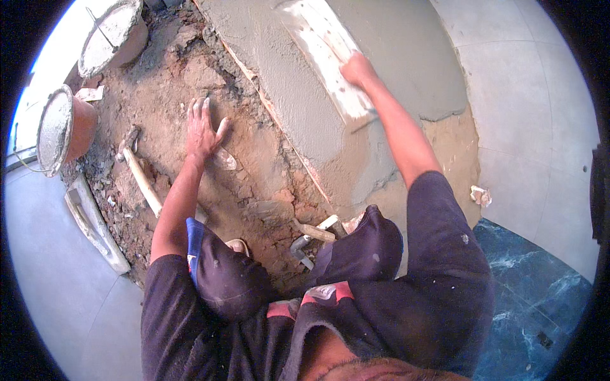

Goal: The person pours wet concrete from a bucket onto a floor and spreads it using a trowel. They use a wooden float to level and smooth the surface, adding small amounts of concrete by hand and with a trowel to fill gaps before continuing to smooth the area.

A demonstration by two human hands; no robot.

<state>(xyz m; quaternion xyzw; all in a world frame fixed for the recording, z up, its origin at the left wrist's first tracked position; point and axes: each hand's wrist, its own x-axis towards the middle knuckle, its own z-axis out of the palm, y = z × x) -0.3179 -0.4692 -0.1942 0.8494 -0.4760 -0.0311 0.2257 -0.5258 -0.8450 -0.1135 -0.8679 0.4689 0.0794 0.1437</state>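
My right hand [358, 68] grips a long flat straightedge [321, 47] smeared with pale mortar. The straightedge lies across a smooth bed of wet grey mortar [286, 95]. My left hand [203, 127] is pressed flat, fingers spread, on loose reddish dirt [254, 184] left of the mortar bed. A thin string line [286, 136] runs along the mortar's left edge. I am crouched, with my knees in dark clothing at the bottom.
Two mortar-caked buckets [114, 35] [60, 130] stand at upper left. A wooden-handled hammer [136, 171] lies on the dirt, with a long float [95, 225] beside it. A trowel [311, 232] rests near my knee. Pale tiles [534, 114] lie at right and dark blue marbled flooring [540, 298] at lower right.
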